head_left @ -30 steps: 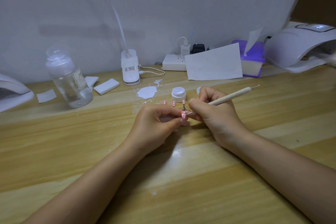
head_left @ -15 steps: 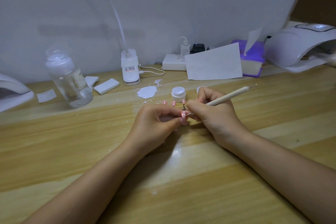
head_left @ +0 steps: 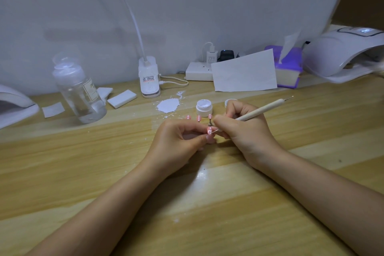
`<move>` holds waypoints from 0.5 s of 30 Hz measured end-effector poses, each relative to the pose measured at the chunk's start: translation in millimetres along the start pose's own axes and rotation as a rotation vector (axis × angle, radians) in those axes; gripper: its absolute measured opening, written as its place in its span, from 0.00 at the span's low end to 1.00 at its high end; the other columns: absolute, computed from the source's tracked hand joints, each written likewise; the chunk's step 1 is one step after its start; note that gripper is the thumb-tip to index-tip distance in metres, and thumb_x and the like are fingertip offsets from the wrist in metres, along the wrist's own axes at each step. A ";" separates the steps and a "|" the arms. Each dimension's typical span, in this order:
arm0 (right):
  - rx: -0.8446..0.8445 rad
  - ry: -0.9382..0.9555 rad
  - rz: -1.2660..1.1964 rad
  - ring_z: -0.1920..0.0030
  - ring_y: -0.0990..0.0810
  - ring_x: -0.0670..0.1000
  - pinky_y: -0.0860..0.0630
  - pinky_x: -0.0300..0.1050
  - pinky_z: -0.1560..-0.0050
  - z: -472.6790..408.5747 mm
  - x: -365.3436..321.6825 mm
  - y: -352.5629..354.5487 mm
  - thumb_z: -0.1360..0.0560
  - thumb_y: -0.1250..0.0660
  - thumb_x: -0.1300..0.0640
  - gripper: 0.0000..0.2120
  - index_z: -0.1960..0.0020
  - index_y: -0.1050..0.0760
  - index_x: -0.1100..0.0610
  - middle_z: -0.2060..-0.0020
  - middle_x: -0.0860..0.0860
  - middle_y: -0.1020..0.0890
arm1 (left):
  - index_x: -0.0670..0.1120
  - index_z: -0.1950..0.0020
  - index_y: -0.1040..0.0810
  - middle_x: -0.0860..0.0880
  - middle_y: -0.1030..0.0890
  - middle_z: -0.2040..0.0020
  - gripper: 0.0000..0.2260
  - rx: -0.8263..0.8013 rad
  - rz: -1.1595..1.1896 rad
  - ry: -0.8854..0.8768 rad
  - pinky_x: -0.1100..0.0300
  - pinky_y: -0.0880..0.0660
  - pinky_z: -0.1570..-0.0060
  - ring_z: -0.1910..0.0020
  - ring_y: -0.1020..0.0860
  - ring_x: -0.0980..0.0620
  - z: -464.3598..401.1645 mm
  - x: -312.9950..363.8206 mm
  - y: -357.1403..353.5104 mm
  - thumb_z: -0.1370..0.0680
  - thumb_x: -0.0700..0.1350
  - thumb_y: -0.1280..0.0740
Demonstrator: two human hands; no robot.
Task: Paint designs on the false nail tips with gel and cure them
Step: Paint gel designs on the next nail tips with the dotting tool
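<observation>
Nail tip (head_left: 209, 130) pinched by left hand (head_left: 178, 141), right hand (head_left: 243, 129) gripping dotting pen (head_left: 261, 110).

**Pink tips, white dots, pale wood**

We see a pink nail tip (head_left: 209, 130) with white dots at frame centre, and three more pink dotted tips (head_left: 198, 118) just above it. The dotting tool (head_left: 259, 111) is cream. The jar (head_left: 204, 107) is white, the tissue box (head_left: 287, 68) at upper right purple, the bench (head_left: 83, 168) light yellow-brown wood grain with a white splash (head_left: 168, 105).
</observation>
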State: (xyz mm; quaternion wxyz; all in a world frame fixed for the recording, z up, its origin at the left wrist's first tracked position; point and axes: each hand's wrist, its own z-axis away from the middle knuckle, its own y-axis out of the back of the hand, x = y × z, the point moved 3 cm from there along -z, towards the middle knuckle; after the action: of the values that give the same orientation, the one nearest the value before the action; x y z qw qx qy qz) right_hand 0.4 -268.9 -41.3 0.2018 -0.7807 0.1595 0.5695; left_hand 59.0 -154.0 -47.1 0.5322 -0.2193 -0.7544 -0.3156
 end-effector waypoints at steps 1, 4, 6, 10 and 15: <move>-0.006 0.002 -0.002 0.82 0.30 0.41 0.35 0.31 0.77 0.1 -0.2 -0.4 0.34 0.39 0.76 0.20 0.75 0.40 0.57 0.84 0.46 0.34 | 0.47 0.61 0.18 0.54 0.17 0.67 0.09 0.001 0.001 0.001 0.71 0.27 0.68 0.64 0.20 0.62 -0.2 -0.1 0.1 0.29 0.33 0.30; 0.015 0.010 0.021 0.80 0.32 0.43 0.36 0.33 0.76 0.0 0.3 0.7 0.35 0.38 0.75 0.20 0.76 0.40 0.57 0.83 0.48 0.35 | 0.48 0.62 0.18 0.54 0.17 0.67 0.09 -0.003 -0.005 -0.003 0.71 0.27 0.68 0.64 0.20 0.62 -0.1 0.2 -0.2 0.29 0.34 0.30; 0.029 0.006 0.023 0.79 0.33 0.44 0.36 0.34 0.75 -0.2 1.0 1.2 0.35 0.38 0.74 0.21 0.77 0.40 0.55 0.82 0.48 0.36 | 0.48 0.62 0.18 0.54 0.17 0.67 0.08 -0.004 -0.001 -0.001 0.71 0.27 0.68 0.64 0.19 0.61 0.1 0.4 -0.3 0.29 0.34 0.30; 0.027 0.015 0.030 0.79 0.32 0.45 0.36 0.32 0.76 -0.4 1.4 1.0 0.34 0.37 0.75 0.20 0.76 0.40 0.56 0.82 0.48 0.34 | 0.47 0.62 0.18 0.55 0.17 0.67 0.07 -0.014 -0.003 -0.011 0.71 0.27 0.67 0.64 0.20 0.63 0.7 1.8 -0.3 0.29 0.35 0.30; 0.055 -0.009 0.019 0.74 0.33 0.49 0.34 0.40 0.68 -1.4 2.8 1.3 0.35 0.37 0.73 0.22 0.78 0.39 0.53 0.81 0.50 0.35 | 0.47 0.62 0.17 0.55 0.17 0.67 0.07 -0.011 -0.004 -0.012 0.71 0.27 0.67 0.64 0.20 0.62 0.9 1.6 0.4 0.29 0.36 0.30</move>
State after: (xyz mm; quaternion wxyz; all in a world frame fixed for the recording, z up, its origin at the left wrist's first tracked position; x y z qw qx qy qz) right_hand 1.7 -270.7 -43.8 0.2186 -0.7708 0.1818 0.5702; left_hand 58.1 -153.1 -45.7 0.5259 -0.2228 -0.7561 -0.3195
